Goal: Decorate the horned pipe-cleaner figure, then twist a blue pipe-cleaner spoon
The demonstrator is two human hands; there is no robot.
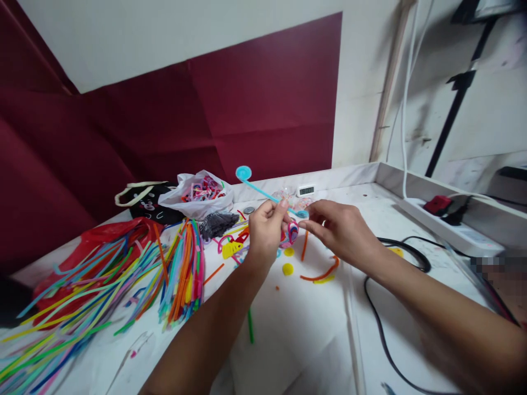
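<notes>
My left hand (267,225) is closed on a light-blue pipe cleaner (263,192), pinched between thumb and fingers. One end of it is wound into a flat spiral that sticks up to the left; the other end is coiled beside my right hand (340,225). That hand has its thumb and fingertips at this coil, closed on it as far as I can see. Below the fingers, partly hidden, is a pink and purple coiled piece (291,233). On the white table, yellow round pieces (287,269) and a curved orange pipe cleaner (323,274) lie under my hands.
Many loose pipe cleaners (181,280) spread over the left side, some on a red plastic bag (78,258). Behind stand a white bag (195,203) of colourful pieces and a black bag (146,203). A small digital display (305,190) stands at the back; a power strip (453,225) with cables lies right.
</notes>
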